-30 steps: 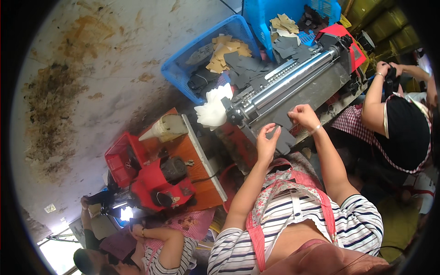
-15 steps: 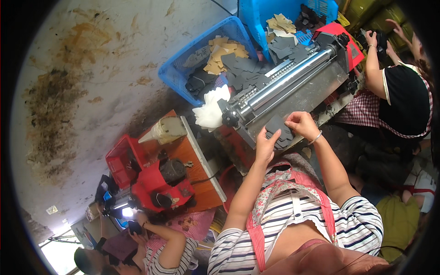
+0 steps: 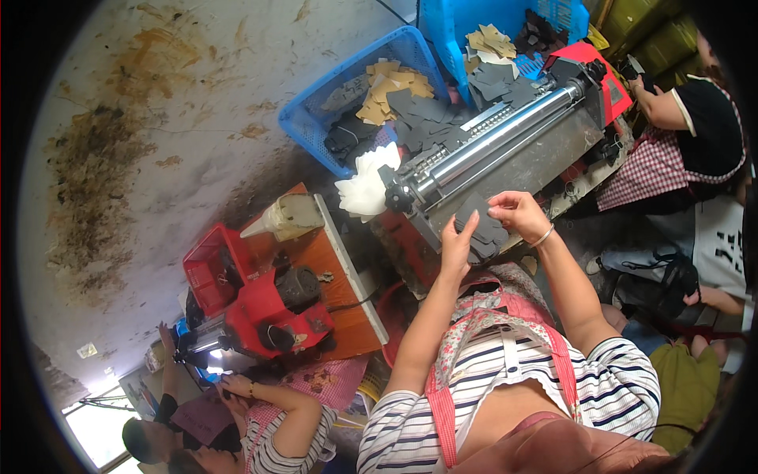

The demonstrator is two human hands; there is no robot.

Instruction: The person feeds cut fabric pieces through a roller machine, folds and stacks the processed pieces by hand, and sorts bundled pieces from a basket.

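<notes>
A small batch of flat dark grey cut pieces is between my hands, in front of a machine with a long shiny metal roller. My left hand grips the batch from its left side, thumb on top. On the right side, my right hand has its fingertips pinched together at the edge of the pieces; whether a single piece is between them is too small to tell. More dark grey pieces lie heaped behind the roller.
A blue basket with tan pieces stands behind the machine, next to another blue crate. At left, a red machine sits on an orange-brown table. People work at lower left and upper right.
My hands stay nearly in place over the grey pieces, fingers slightly shifted. At right, a co-worker's arms have moved, and another person with a black bag has come into view.
</notes>
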